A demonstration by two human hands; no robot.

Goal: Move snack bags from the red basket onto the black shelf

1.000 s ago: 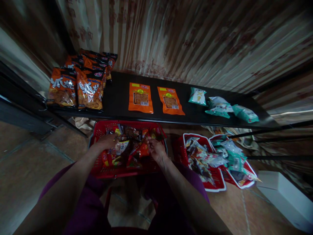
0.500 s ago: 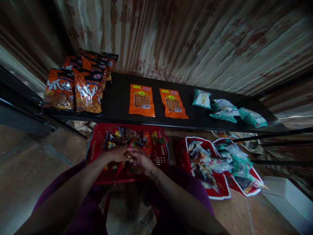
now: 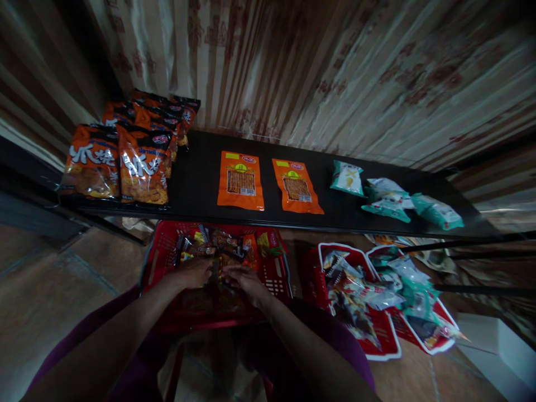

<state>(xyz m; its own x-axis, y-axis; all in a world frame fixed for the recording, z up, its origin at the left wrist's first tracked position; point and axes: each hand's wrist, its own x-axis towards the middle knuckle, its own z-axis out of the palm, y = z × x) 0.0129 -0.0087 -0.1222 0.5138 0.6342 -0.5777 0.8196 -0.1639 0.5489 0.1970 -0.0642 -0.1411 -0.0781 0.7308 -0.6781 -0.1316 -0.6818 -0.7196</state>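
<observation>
Both hands are down in a red shopping basket (image 3: 161,254) of small snack packets, between my knees. My left hand (image 3: 196,273) has its fingers curled at the left side of a dark snack packet with yellow marks (image 3: 219,269). From the other side my right hand (image 3: 244,278) grips the same packet, fingers bent. Dim light hides the packet's lower part and its print. Beyond the fingers in the basket lie a brown packet (image 3: 228,240), an orange packet (image 3: 251,251) and a yellow-green packet (image 3: 268,243).
Across the front runs a black shelf (image 3: 196,178). It bears several orange-black snack bags (image 3: 144,167), two flat orange packets (image 3: 240,181) and several teal bags (image 3: 347,178). To the right are red baskets of bags (image 3: 385,329) and a white box (image 3: 481,335). A curtain (image 3: 272,72) hangs behind.
My hands have drawn apart from being close together, with a dark packet now showing between them. The view has shifted slightly, so shelf and baskets sit a little lower.
</observation>
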